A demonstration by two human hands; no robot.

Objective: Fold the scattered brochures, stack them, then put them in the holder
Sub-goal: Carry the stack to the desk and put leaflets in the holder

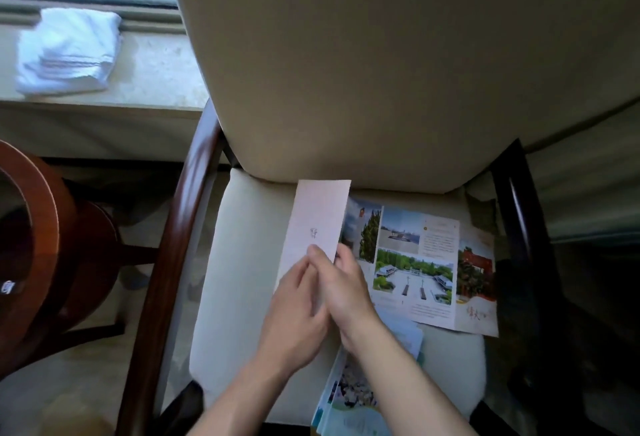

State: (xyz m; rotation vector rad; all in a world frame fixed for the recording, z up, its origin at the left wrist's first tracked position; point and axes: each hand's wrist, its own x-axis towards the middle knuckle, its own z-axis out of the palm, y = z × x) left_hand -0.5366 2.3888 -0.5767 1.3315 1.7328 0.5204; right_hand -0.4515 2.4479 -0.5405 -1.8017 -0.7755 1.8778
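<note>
Nearest the camera, at the front edge of the seat: a small pile of brochures (pixel 343 397), pale blue-green covers, fanned and slightly overhanging the cushion. Not squared up.

Above them, both forearms reach in and the hands meet over one sheet. Left hand (pixel 298 300) and right hand (pixel 341 283) pinch the lower part of a raised white panel (pixel 317 224) — the end leaf of a large open brochure (pixel 422 262). Left fingers curl round the panel's lower edge; right thumb lies on its face, fingers behind. Both closed on paper, neither free.

The rest of that brochure lies flat, photo side up, spread across the seat cushion (pixel 239 283) toward the right armrest. Creases between panels show plainly.

Handling, as judged: thin coated paper, light, floppy when lifted by one corner, likely slick sheet on sheet. It should fall along the existing creases if taken at the panel edge near a fold, then pressed flat against the cushion — which is soft, so a crisp crease may need a finger run along it.

Behind: chair back (pixel 381 72). Left, a round wooden table (pixel 38 214). Far left, folded white cloth (pixel 67 51) on the window ledge. No holder in view.
</note>
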